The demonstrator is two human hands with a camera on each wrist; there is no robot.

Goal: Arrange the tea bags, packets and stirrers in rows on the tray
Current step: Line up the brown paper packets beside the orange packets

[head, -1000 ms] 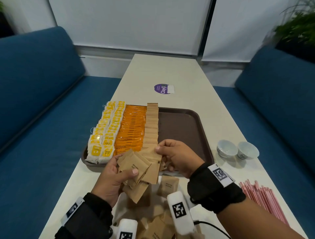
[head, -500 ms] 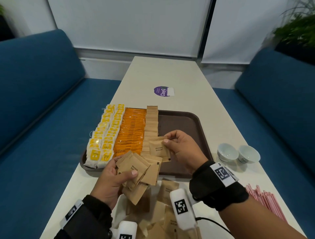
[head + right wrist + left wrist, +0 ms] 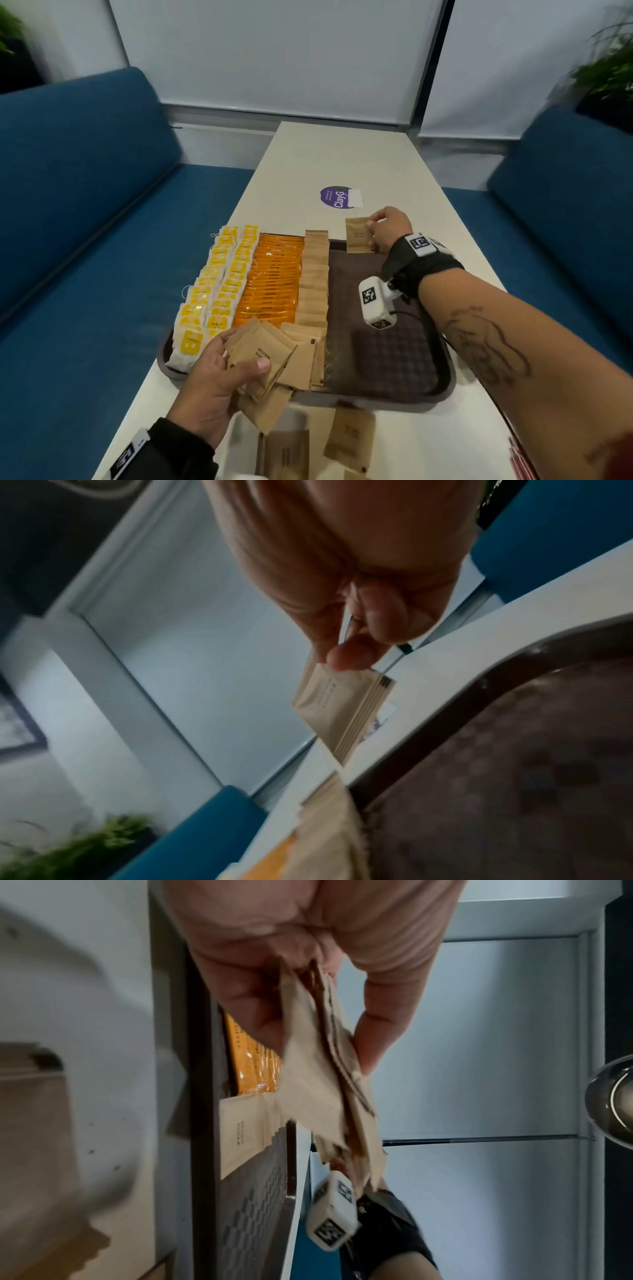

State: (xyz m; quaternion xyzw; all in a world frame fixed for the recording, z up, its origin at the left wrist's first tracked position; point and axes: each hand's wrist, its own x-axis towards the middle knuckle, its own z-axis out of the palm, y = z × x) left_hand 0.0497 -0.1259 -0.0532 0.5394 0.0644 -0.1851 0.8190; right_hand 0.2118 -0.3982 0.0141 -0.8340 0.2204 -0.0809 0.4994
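Right hand (image 3: 388,229): I pinched one brown sugar packet (image 3: 358,235) by its edge between thumb and fingertips, upright over the tray's far rim, upper centre of the head view.
Left hand (image 3: 219,383): my fingers were curled round a loose fan of brown packets (image 3: 270,359), low and left of centre, over the tray's near rim.
Tray (image 3: 383,342): tea bags (image 3: 212,291), orange packets (image 3: 270,284) and a brown row (image 3: 313,281) filled its left half; the right half lay bare.
Stirrers (image 3: 520,459): a sliver showed at the lower right corner, off the tray.
Risk: I judged the packet could land on the rim and slide onto the table (image 3: 342,161), being held so far back; my fan could also spill, its grip being loose.
Change: half a second earlier my right hand was at mid-tray beside the brown row; it had since carried the packet to the far end, while my left kept its fan.
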